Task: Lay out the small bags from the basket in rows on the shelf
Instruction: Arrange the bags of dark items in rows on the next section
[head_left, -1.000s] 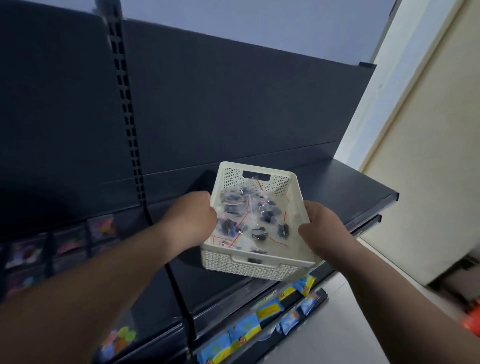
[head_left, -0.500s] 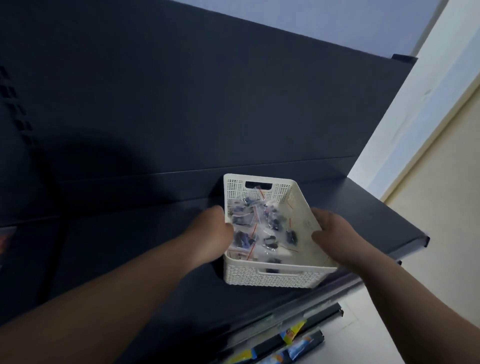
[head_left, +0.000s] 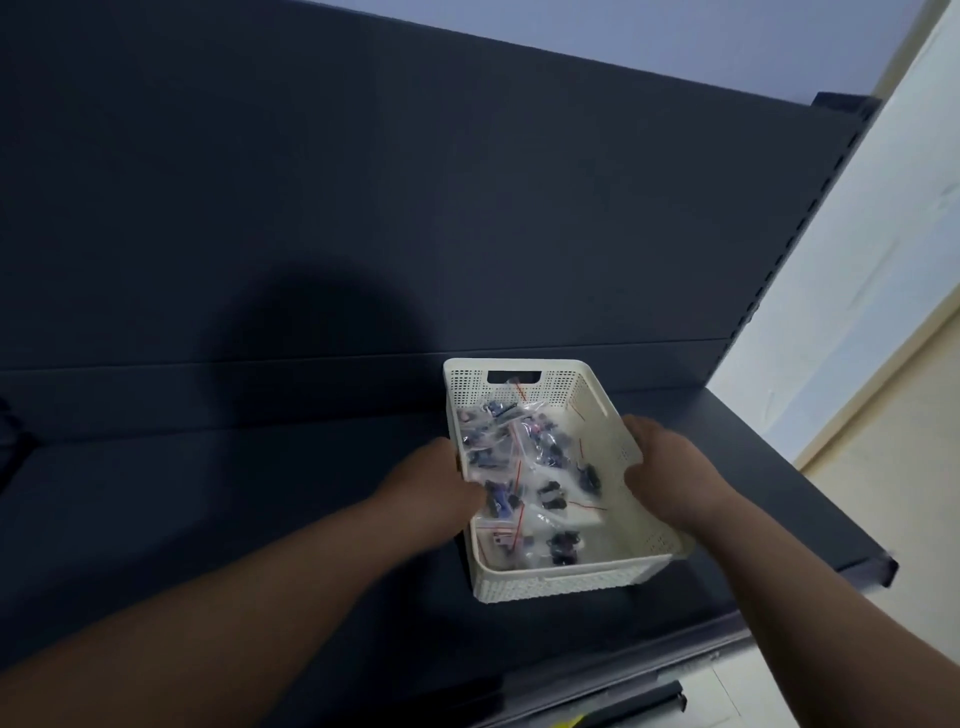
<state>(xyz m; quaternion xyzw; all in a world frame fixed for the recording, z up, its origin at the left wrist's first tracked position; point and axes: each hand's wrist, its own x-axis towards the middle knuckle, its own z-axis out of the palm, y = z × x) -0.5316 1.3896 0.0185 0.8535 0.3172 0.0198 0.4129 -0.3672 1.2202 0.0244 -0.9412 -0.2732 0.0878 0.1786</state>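
While gripped at both sides, basket (head_left: 550, 582) is held on shelf (head_left: 208, 519) — layout judged not yet begun.
Head view: left hand (head_left: 431, 483), right hand (head_left: 670, 467) curled over opposite rims; small bags (head_left: 519, 467) heaped inside — next, one hand to be freed, one bag pinched.

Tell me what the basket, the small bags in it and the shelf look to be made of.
The basket: off-white moulded plastic, matt; perforated lattice walls and a cut-out handle slot. The small bags: thin clear plastic film, glossy; dark contents show through, red lines probably seal strips. The shelf: dark, matt flat panels, likely painted metal, though the look leaves that open.
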